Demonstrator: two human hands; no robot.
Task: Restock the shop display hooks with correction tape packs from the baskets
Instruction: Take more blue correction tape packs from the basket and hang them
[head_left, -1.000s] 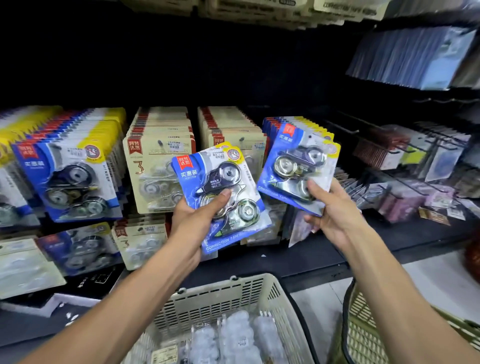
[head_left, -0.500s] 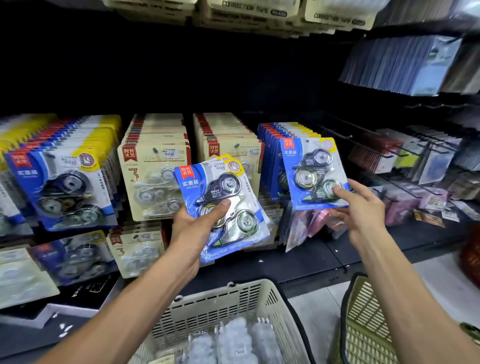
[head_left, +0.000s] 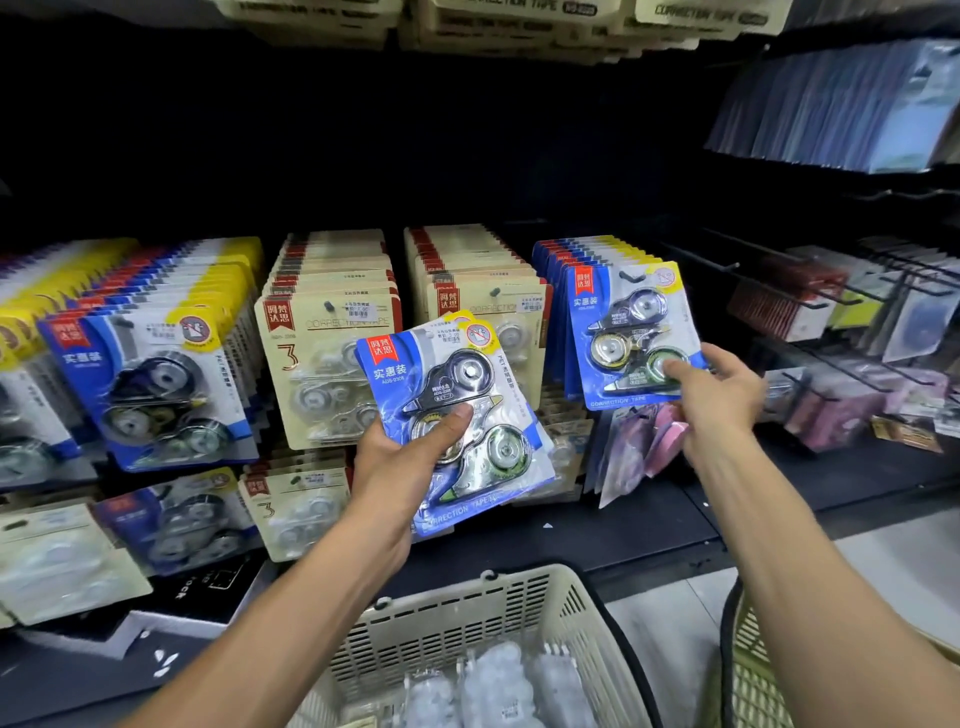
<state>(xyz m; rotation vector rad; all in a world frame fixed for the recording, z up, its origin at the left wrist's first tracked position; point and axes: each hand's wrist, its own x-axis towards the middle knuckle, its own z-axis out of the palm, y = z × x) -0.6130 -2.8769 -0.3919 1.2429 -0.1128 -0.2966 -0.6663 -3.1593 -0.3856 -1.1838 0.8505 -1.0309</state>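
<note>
Blue correction tape pack (head_left: 631, 332), upright, pinched at lower corner by right grip (head_left: 719, 395), hook hole directly above; second pack (head_left: 457, 421) clasped in left grip (head_left: 400, 462).

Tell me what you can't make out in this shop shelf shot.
All in the head view:
- Whether the right pack is on its hook: the hole area is too small.
- Left hand's fingers: behind the held pack.
- Price label text: too small.
- White basket contents: blurred, cut by bottom edge.
- Green basket: cut off, behind the right arm.
</note>
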